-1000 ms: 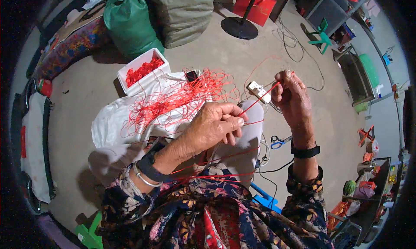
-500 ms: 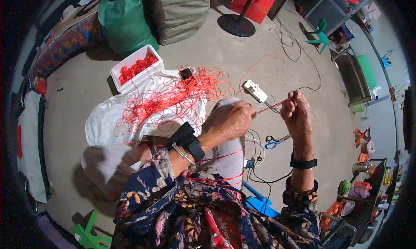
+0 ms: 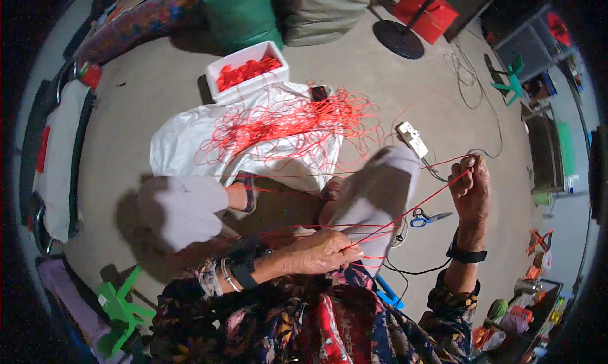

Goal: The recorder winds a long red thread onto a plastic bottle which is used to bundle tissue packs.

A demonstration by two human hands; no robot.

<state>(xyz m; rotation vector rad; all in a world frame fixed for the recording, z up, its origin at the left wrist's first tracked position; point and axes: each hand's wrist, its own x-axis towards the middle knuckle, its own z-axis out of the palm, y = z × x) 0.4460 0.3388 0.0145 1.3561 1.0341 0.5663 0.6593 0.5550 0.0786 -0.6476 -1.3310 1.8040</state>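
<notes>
A taut red cord (image 3: 411,210) runs between my two hands. My left hand (image 3: 323,251), low over my lap, is closed on one end of this stretch. Out to the right and farther forward, my right hand (image 3: 472,186) pinches the cord with curled fingers. Another strand leads leftward from the right hand over my knee, and more strands cross my legs near the left hand. A loose, tangled heap of red cord (image 3: 266,133) lies on a white plastic sheet (image 3: 177,142) in front of my feet. Blue-handled scissors (image 3: 425,219) rest on the floor below my right hand.
Beyond the heap stands a white box (image 3: 247,88) with red pieces inside. A white power strip (image 3: 411,139) and dark cables lie at right. Green stools (image 3: 120,307) stand lower left and far right. Full sacks (image 3: 244,15) and a round black stand base (image 3: 398,39) are at the back.
My left hand has drawn back toward my lap, and my right hand has moved outward to the right, stretching the cord longer between them. The whole view has shifted.
</notes>
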